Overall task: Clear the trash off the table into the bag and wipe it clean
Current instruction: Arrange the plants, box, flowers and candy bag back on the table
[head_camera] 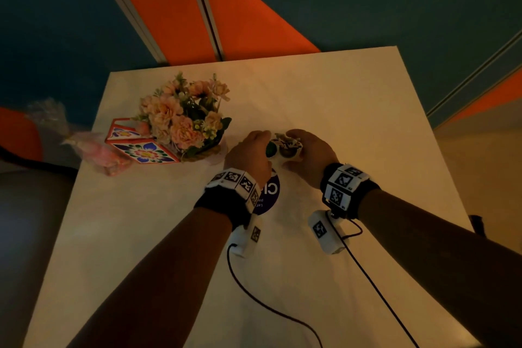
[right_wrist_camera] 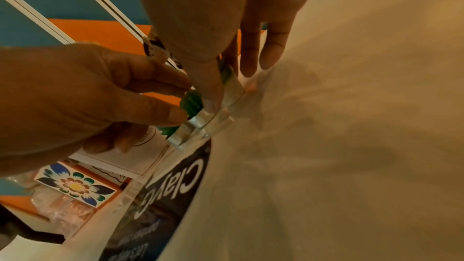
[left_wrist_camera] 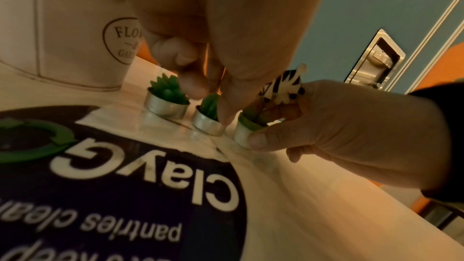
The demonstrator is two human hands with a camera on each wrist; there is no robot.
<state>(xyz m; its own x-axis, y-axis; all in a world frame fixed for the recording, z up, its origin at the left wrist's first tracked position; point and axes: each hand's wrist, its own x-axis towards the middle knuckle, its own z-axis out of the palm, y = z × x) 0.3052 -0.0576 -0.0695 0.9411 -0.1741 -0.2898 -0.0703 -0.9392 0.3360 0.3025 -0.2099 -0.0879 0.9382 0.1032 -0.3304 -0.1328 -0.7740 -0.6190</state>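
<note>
Three small tealight cups with green succulent tops stand in a row mid-table. My left hand (head_camera: 267, 144) (left_wrist_camera: 211, 106) reaches down from above and pinches the middle cup (left_wrist_camera: 206, 124). My right hand (head_camera: 293, 147) (left_wrist_camera: 271, 126) pinches the right cup (left_wrist_camera: 242, 134), thumb on its side; a black-and-white striped piece (left_wrist_camera: 283, 84) sticks up from it. The left cup (left_wrist_camera: 165, 104) stands untouched. A crumpled pinkish plastic bag (head_camera: 93, 150) (right_wrist_camera: 65, 215) lies at the table's (head_camera: 339, 107) left edge.
A white pot (left_wrist_camera: 75, 27) of pink flowers (head_camera: 186, 113) stands just left of my hands, with a red floral-patterned box (head_camera: 141, 150) beside it. A round dark sticker (head_camera: 268, 195) lies under my left wrist. Wrist-camera cables trail toward the near edge.
</note>
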